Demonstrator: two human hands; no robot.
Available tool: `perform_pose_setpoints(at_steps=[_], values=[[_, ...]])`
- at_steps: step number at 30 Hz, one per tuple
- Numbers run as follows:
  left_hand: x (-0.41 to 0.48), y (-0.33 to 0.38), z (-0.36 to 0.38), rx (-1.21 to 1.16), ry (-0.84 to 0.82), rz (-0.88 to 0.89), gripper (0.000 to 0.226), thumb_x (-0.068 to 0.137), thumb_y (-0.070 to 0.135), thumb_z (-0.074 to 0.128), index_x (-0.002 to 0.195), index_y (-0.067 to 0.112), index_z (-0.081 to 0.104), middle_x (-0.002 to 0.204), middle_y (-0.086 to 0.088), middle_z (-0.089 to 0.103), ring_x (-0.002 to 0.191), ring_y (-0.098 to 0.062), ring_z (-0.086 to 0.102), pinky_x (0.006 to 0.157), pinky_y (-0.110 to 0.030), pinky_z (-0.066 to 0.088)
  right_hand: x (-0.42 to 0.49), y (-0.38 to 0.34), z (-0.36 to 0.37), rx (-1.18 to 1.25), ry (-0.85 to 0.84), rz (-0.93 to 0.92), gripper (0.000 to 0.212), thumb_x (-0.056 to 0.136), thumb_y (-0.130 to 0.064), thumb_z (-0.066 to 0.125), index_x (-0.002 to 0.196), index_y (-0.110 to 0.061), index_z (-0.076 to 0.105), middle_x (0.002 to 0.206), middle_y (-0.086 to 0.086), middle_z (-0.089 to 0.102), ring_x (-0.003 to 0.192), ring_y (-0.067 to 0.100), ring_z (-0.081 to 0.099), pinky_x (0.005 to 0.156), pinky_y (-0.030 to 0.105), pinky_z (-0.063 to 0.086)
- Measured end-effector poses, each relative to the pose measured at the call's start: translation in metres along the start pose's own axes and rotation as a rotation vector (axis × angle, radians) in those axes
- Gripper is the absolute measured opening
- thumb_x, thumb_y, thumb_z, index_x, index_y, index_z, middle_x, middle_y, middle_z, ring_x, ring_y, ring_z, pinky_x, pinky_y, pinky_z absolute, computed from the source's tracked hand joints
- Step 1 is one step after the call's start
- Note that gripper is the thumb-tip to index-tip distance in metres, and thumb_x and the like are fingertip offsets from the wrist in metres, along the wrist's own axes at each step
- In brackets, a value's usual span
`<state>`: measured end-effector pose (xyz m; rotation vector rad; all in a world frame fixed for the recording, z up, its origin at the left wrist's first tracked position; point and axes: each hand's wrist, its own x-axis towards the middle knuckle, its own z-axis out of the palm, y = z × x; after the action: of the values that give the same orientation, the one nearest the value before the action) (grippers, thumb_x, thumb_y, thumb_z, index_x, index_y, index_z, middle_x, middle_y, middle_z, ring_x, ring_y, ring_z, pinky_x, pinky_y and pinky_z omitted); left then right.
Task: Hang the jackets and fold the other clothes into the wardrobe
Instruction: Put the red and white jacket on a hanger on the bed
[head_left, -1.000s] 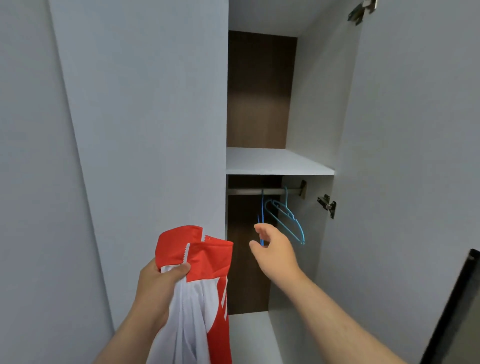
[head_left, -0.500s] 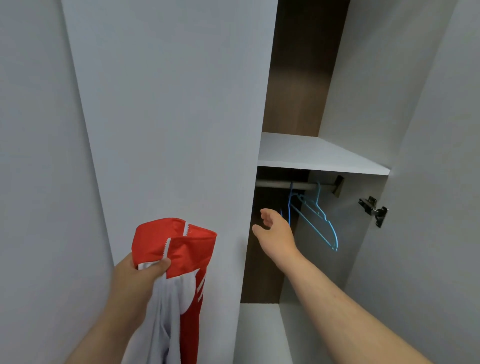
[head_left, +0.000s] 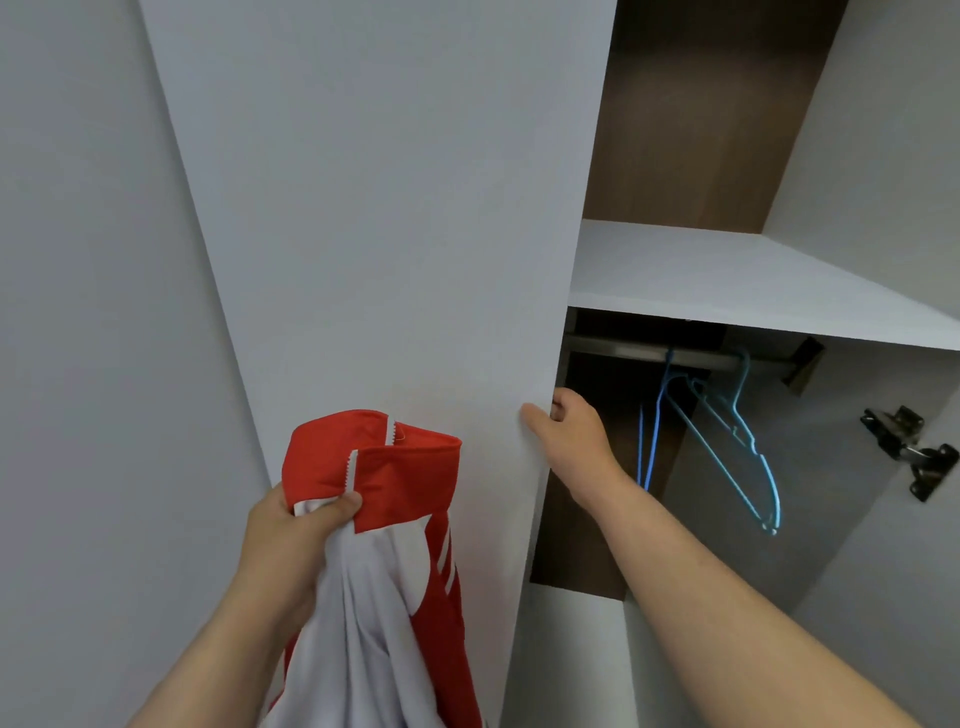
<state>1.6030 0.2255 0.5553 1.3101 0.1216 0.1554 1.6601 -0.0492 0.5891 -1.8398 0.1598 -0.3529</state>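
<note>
You held the red and white jacket in the lower middle of the frame, in front of the pale wardrobe door. Its long axis ran up and down. The red collar end pointed up, with the white zipper showing at the opening, and the white and red body hung straight down past the bottom edge of the frame. Your left hand gripped it just below the collar, with the thumb pressed across the front of the cloth and the fingers wrapped behind, bunching the fabric.

Your right hand was right of the jacket and apart from it, at the door's free edge. The thumb lay on the front face and the fingers curled round the edge, their tips hidden behind it.

Past that edge, the open wardrobe filled the right of the frame. A metal rail ran just under a white shelf, and blue wire hangers hung from it at a slant, above your right forearm and not touching it. You could not count them for certain. A dark brown back panel showed above the shelf and below the rail. A metal hinge sat at the right edge of the frame.
</note>
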Motion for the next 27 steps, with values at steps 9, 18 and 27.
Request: perform_pose_setpoints(at_steps=[9, 18, 27], values=[[-0.035, -0.003, -0.016, 0.008, 0.04, -0.029, 0.029, 0.079, -0.004, 0.071, 0.103, 0.014, 0.072, 0.097, -0.011, 0.076, 0.087, -0.028, 0.074, 0.079, -0.039, 0.055, -0.02, -0.008, 0.004, 0.034, 0.05, -0.008, 0.028, 0.097, -0.019, 0.058, 0.108, 0.006, 0.059, 0.102, 0.03, 0.062, 0.079, 0.028, 0.059, 0.086, 0.053, 0.054], [-0.059, 0.017, -0.065, -0.028, 0.063, -0.047, 0.029, 0.079, -0.004, 0.072, 0.102, 0.014, 0.071, 0.094, -0.01, 0.076, 0.084, -0.029, 0.074, 0.081, -0.043, 0.056, -0.075, -0.025, 0.014, -0.022, 0.132, 0.042, 0.028, 0.093, -0.022, 0.062, 0.103, 0.005, 0.061, 0.1, 0.021, 0.067, 0.088, 0.034, 0.067, 0.083, 0.043, 0.058], [-0.101, 0.041, -0.129, -0.077, 0.07, -0.079, 0.041, 0.078, 0.004, 0.078, 0.115, 0.016, 0.066, 0.101, -0.009, 0.074, 0.089, -0.032, 0.073, 0.081, -0.049, 0.058, -0.154, -0.042, 0.043, -0.11, 0.208, 0.011, 0.025, 0.093, -0.023, 0.064, 0.09, 0.002, 0.061, 0.08, 0.011, 0.063, 0.069, 0.02, 0.059, 0.064, 0.029, 0.051]])
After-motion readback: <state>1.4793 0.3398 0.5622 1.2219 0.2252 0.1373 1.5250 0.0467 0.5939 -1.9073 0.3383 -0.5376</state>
